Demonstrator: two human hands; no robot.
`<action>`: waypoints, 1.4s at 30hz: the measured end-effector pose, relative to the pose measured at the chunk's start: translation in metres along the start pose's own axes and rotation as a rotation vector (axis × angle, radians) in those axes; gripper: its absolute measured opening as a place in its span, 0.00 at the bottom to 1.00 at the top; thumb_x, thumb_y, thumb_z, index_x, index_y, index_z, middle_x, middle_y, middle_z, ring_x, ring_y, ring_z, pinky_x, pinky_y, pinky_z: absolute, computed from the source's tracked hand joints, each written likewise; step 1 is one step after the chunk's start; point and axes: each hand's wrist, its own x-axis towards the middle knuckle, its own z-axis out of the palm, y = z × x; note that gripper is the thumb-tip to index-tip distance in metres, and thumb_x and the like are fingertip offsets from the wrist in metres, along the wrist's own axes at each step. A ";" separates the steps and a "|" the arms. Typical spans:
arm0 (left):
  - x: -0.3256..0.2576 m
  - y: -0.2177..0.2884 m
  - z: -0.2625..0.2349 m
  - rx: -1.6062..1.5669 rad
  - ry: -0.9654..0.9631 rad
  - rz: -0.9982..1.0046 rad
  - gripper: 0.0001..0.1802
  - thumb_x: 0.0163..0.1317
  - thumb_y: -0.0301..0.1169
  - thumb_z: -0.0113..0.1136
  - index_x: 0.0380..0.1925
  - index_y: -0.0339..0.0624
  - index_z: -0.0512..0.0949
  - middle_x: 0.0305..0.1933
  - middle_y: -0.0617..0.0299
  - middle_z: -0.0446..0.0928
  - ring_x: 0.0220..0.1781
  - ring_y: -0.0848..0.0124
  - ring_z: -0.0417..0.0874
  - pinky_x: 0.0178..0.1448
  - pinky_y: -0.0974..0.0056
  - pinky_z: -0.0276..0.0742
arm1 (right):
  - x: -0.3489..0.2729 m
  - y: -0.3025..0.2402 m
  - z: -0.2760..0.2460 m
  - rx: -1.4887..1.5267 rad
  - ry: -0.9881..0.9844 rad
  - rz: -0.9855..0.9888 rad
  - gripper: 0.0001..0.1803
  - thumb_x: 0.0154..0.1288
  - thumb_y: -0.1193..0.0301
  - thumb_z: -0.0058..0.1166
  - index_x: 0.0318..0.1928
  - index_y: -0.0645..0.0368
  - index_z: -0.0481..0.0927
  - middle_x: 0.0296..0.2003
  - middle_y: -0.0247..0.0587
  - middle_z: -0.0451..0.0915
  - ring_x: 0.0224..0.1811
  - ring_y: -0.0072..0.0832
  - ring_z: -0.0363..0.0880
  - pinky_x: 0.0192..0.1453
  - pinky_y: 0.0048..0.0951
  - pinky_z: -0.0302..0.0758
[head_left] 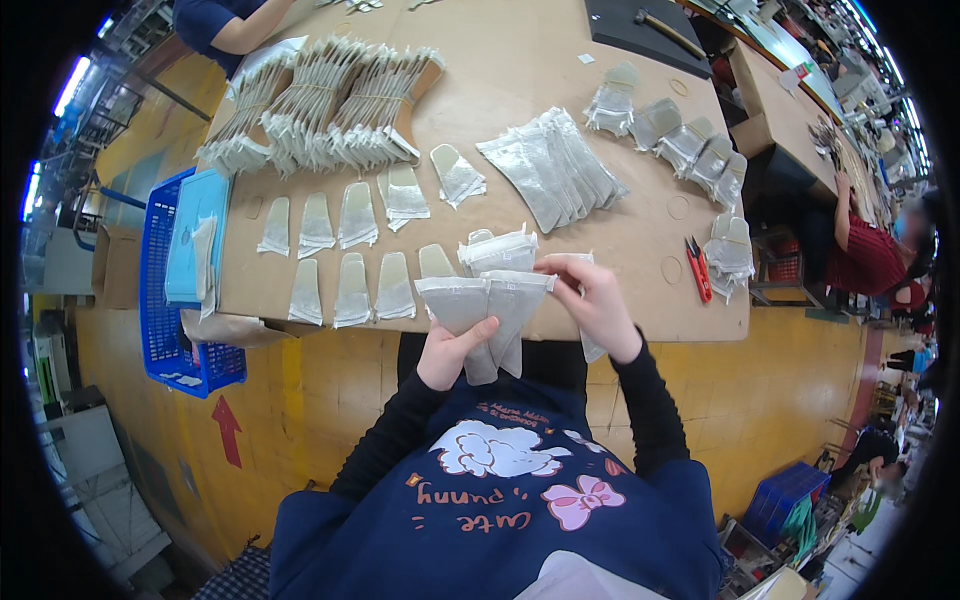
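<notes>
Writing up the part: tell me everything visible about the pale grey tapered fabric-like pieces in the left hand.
The pale grey tapered fabric-like pieces, at least two, overlap in a fan, broad ends up. They look thin, with a seam-like band and stray white threads along the top, narrowing to rounded lower ends. The left hand grips them, thumb across the front; the right hand is at their upper right corner, its pinch unclear. They're held by the near edge of the brown-topped table.
</notes>
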 end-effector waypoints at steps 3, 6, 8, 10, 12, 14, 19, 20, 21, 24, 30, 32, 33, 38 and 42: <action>0.006 -0.001 0.006 0.001 -0.061 -0.034 0.21 0.61 0.30 0.66 0.53 0.34 0.74 0.49 0.60 0.79 0.51 0.72 0.78 0.57 0.66 0.72 | -0.032 0.005 0.015 0.413 0.126 0.057 0.10 0.69 0.75 0.53 0.48 0.65 0.77 0.34 0.30 0.78 0.33 0.16 0.74 0.39 0.20 0.72; 0.006 -0.001 0.010 0.050 -0.082 -0.038 0.21 0.62 0.30 0.65 0.53 0.34 0.74 0.50 0.59 0.79 0.52 0.72 0.78 0.57 0.65 0.72 | -0.047 0.012 0.030 0.434 0.215 0.105 0.09 0.68 0.76 0.55 0.47 0.64 0.77 0.32 0.30 0.78 0.32 0.14 0.74 0.38 0.18 0.71; 0.005 -0.002 0.011 0.046 -0.072 -0.046 0.21 0.62 0.30 0.65 0.53 0.34 0.74 0.50 0.59 0.79 0.52 0.72 0.78 0.58 0.65 0.71 | -0.052 0.013 0.036 0.317 0.258 0.064 0.10 0.64 0.78 0.57 0.46 0.64 0.78 0.31 0.30 0.77 0.32 0.13 0.72 0.37 0.18 0.69; 0.004 -0.004 0.011 0.043 -0.056 -0.047 0.21 0.62 0.30 0.64 0.54 0.34 0.73 0.51 0.59 0.79 0.53 0.72 0.78 0.58 0.65 0.71 | -0.053 0.012 0.041 0.257 0.289 0.055 0.09 0.63 0.80 0.59 0.43 0.65 0.77 0.32 0.30 0.75 0.33 0.13 0.70 0.39 0.16 0.67; 0.001 -0.007 0.009 0.024 -0.042 -0.028 0.21 0.63 0.30 0.64 0.54 0.34 0.73 0.51 0.59 0.78 0.53 0.72 0.78 0.58 0.65 0.71 | -0.053 0.009 0.042 0.259 0.275 0.066 0.07 0.60 0.81 0.60 0.40 0.65 0.78 0.32 0.31 0.75 0.32 0.14 0.69 0.38 0.17 0.66; -0.001 -0.011 0.006 0.017 -0.039 -0.041 0.21 0.64 0.30 0.63 0.54 0.34 0.73 0.52 0.60 0.78 0.54 0.72 0.77 0.59 0.65 0.71 | -0.051 0.007 0.041 0.248 0.214 0.028 0.08 0.59 0.80 0.60 0.39 0.66 0.78 0.34 0.33 0.74 0.32 0.15 0.68 0.37 0.18 0.66; -0.006 -0.018 0.005 -0.066 -0.016 -0.068 0.20 0.66 0.30 0.60 0.56 0.35 0.71 0.54 0.60 0.77 0.56 0.72 0.76 0.60 0.64 0.70 | -0.056 0.004 0.050 0.124 0.247 -0.114 0.10 0.57 0.79 0.62 0.39 0.68 0.78 0.40 0.39 0.73 0.34 0.21 0.72 0.37 0.20 0.70; -0.006 -0.018 0.006 -0.049 -0.029 -0.059 0.20 0.66 0.30 0.60 0.56 0.36 0.71 0.54 0.60 0.77 0.57 0.72 0.75 0.61 0.64 0.69 | -0.057 0.005 0.055 0.063 0.273 -0.093 0.10 0.57 0.79 0.63 0.39 0.69 0.78 0.41 0.41 0.73 0.35 0.23 0.75 0.37 0.20 0.72; -0.006 -0.018 0.009 -0.035 -0.028 -0.056 0.20 0.66 0.30 0.60 0.56 0.36 0.71 0.55 0.61 0.76 0.58 0.72 0.75 0.61 0.64 0.69 | -0.059 0.007 0.057 0.042 0.309 -0.022 0.11 0.62 0.79 0.58 0.45 0.68 0.77 0.45 0.41 0.73 0.40 0.23 0.76 0.45 0.22 0.73; -0.007 -0.017 0.018 -0.092 -0.010 -0.038 0.19 0.69 0.33 0.56 0.57 0.37 0.70 0.52 0.57 0.78 0.55 0.67 0.78 0.58 0.60 0.73 | -0.062 0.011 0.073 0.744 0.616 -0.055 0.14 0.67 0.76 0.51 0.51 0.68 0.73 0.45 0.42 0.76 0.43 0.24 0.76 0.44 0.24 0.72; -0.001 -0.006 0.013 -0.049 -0.092 -0.066 0.17 0.70 0.37 0.53 0.51 0.36 0.72 0.42 0.56 0.79 0.44 0.67 0.81 0.51 0.60 0.77 | -0.064 0.021 0.044 0.915 0.900 -0.084 0.17 0.73 0.72 0.47 0.58 0.67 0.68 0.49 0.40 0.77 0.48 0.22 0.76 0.53 0.24 0.72; 0.000 -0.006 0.010 -0.036 -0.091 -0.064 0.18 0.71 0.39 0.52 0.51 0.35 0.72 0.41 0.56 0.79 0.44 0.68 0.81 0.50 0.61 0.77 | -0.058 0.029 0.015 0.791 0.855 -0.019 0.18 0.73 0.71 0.49 0.58 0.67 0.68 0.49 0.40 0.77 0.48 0.22 0.76 0.52 0.23 0.72; 0.000 -0.006 0.010 -0.038 -0.098 -0.063 0.19 0.71 0.39 0.52 0.51 0.35 0.72 0.41 0.56 0.79 0.44 0.68 0.81 0.50 0.61 0.76 | -0.052 0.033 0.003 0.789 0.815 0.035 0.20 0.70 0.71 0.54 0.58 0.67 0.69 0.46 0.39 0.77 0.43 0.24 0.76 0.50 0.25 0.72; -0.001 -0.007 0.013 -0.054 -0.086 -0.086 0.22 0.73 0.43 0.47 0.54 0.36 0.70 0.45 0.54 0.78 0.48 0.66 0.80 0.54 0.61 0.75 | -0.045 0.030 -0.005 -0.329 0.648 0.114 0.30 0.60 0.72 0.61 0.63 0.62 0.68 0.45 0.44 0.71 0.38 0.35 0.71 0.47 0.33 0.72; -0.005 -0.011 0.026 -0.045 0.034 -0.121 0.27 0.76 0.47 0.41 0.59 0.34 0.67 0.55 0.56 0.74 0.57 0.69 0.75 0.60 0.64 0.71 | -0.057 0.002 0.043 -0.149 0.195 -0.012 0.35 0.56 0.72 0.65 0.64 0.64 0.68 0.47 0.47 0.69 0.44 0.38 0.72 0.46 0.34 0.74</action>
